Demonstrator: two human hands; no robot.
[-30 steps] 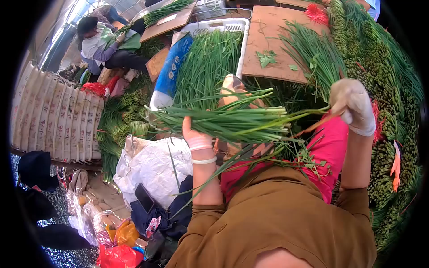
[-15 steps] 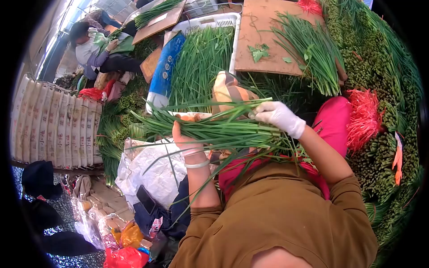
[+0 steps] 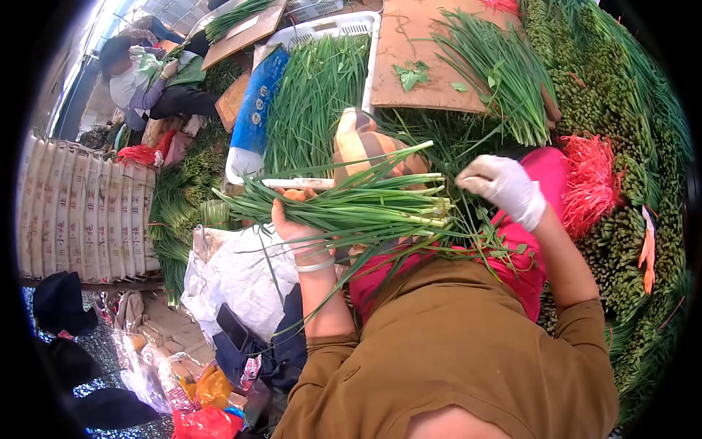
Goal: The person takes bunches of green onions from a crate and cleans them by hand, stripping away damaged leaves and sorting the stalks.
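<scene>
My left hand (image 3: 296, 223) is wrapped round a bunch of garlic chives (image 3: 373, 207) across my lap, the pale cut ends pointing right. One stalk sticks up from the bunch at an angle. My right hand (image 3: 504, 186), in a thin white glove, is off to the right of the cut ends and apart from them. Its fingers are curled together, with nothing visible in them. Loose leafy bits (image 3: 497, 245) lie on my pink trousers below it. A checked cloth (image 3: 363, 146) covers my knee behind the bunch.
A white crate (image 3: 374, 62) full of chives stands ahead. Beside it, a brown board (image 3: 409, 73) bears more chives (image 3: 504, 80). Bundled chives (image 3: 629, 241) are stacked at right, with red ties (image 3: 591, 183) on them. Another person (image 3: 139, 80) sits at far left.
My right hand has let go of a stalk at the top of the bunch and moved right and slightly down. My left hand still holds the bunch.
</scene>
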